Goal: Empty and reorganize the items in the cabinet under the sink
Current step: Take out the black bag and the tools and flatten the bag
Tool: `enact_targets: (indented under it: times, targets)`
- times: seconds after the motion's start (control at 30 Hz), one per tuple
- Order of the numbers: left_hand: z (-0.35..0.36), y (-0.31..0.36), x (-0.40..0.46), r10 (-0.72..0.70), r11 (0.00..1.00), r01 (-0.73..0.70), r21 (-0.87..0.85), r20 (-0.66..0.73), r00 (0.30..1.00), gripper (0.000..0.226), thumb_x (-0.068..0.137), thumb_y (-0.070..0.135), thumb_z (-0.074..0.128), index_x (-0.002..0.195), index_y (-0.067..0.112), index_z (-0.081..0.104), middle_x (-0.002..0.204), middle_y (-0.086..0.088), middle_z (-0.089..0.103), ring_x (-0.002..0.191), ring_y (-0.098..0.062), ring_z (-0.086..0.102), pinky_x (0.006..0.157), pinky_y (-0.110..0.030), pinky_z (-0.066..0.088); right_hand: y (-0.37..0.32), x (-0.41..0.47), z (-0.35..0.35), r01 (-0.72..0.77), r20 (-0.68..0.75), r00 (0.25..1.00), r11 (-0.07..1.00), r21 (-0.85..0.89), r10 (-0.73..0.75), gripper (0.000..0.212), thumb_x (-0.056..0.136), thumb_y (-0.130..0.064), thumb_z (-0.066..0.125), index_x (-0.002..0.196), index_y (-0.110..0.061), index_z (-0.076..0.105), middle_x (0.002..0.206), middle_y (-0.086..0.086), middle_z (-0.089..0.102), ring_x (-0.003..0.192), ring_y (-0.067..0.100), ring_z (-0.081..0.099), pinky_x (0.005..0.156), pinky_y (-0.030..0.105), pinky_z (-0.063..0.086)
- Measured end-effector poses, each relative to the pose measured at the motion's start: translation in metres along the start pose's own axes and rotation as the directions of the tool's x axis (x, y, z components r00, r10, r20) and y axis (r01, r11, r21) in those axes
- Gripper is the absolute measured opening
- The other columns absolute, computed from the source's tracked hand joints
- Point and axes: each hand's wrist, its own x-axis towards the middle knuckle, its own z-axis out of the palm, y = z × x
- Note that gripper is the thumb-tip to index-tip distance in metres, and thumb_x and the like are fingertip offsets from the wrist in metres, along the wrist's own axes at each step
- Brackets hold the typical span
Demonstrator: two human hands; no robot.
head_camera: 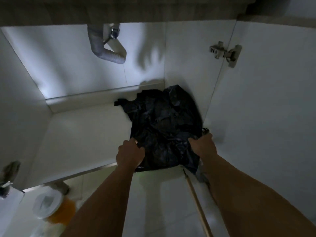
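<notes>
Where both hands meet the black bag, left fingers and right fingers curl, gripping it

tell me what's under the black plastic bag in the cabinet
The black plastic bag lies on the white cabinet floor, gripped by the left hand and right hand. Anything beneath or inside it is covered.

A home kitchen or bathroom, seen at the open cabinet under a sink: white panels, a grey corrugated drain hose hanging from above, a metal door hinge, and pale floor tiles in front.
</notes>
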Motion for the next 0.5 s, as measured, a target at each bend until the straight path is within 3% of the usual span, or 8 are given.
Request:
enact_targets:
  times: [0.13,0.23,0.33,0.4,0.47,0.5]
  targets:
    - [0.024,-0.021,0.05,-0.012,1.0,0.012,0.003,0.05,0.999,0.067,0.093,0.044,0.058,0.15,0.017,0.037,0.143,-0.013,0.049,0.13,-0.035,0.047,0.104,-0.045,0.044,0.003,0.029,0.024,0.112,-0.079,0.992,0.967,0.228,-0.096,0.078,0.086,-0.036,0.077,0.144,-0.006,0.034,0.141,0.018,0.052,0.127,0.038,0.053,0.108,0.046,0.043]
    - [0.037,-0.03,0.069,-0.027,1.0,0.027,0.002,0.025,0.999,0.067,0.094,0.041,0.059,0.15,0.016,0.033,0.138,-0.016,0.05,0.125,-0.037,0.05,0.101,-0.046,0.045,-0.006,0.04,0.035,0.203,-0.117,0.978,0.902,0.38,-0.17,0.073,0.084,-0.023,0.079,0.146,-0.007,0.043,0.141,0.014,0.054,0.128,0.033,0.053,0.111,0.042,0.042]
    - [0.042,-0.035,0.082,-0.1,0.99,0.099,-0.104,0.004,0.995,0.057,0.092,0.022,0.057,0.145,0.012,0.039,0.128,-0.015,0.058,0.116,-0.037,0.058,0.089,-0.038,0.045,-0.018,0.047,0.045,0.394,-0.208,0.917,0.846,0.359,-0.339,0.042,0.091,-0.017,0.068,0.131,-0.008,0.063,0.124,0.01,0.066,0.114,0.027,0.061,0.105,0.042,0.048]
    - [0.042,-0.039,0.092,-0.155,0.97,0.152,-0.19,-0.001,0.988,0.035,0.086,0.017,0.061,0.12,0.008,0.06,0.113,-0.011,0.066,0.108,-0.036,0.063,0.081,-0.031,0.044,-0.028,0.046,0.048,0.523,-0.318,0.841,0.809,0.269,-0.438,0.023,0.096,-0.015,0.059,0.114,-0.007,0.072,0.106,0.01,0.072,0.101,0.026,0.065,0.096,0.039,0.053]
    - [0.037,-0.04,0.098,-0.189,0.945,0.17,-0.278,-0.044,0.981,0.016,0.081,0.018,0.063,0.086,0.003,0.065,0.091,-0.011,0.069,0.091,-0.033,0.066,0.074,-0.029,0.046,-0.042,0.047,0.047,0.59,-0.399,0.779,0.781,0.205,-0.483,0.025,0.099,-0.016,0.056,0.116,-0.007,0.072,0.105,0.01,0.073,0.097,0.023,0.066,0.093,0.031,0.051]
    - [0.032,-0.037,0.101,-0.196,0.935,0.163,-0.314,-0.076,0.978,0.018,0.081,0.018,0.063,0.078,0.0,0.063,0.083,-0.012,0.068,0.084,-0.032,0.065,0.071,-0.028,0.045,-0.051,0.049,0.045,0.61,-0.427,0.755,0.771,0.181,-0.498,0.027,0.1,-0.016,0.055,0.12,-0.009,0.071,0.11,0.009,0.073,0.1,0.023,0.066,0.092,0.027,0.049]
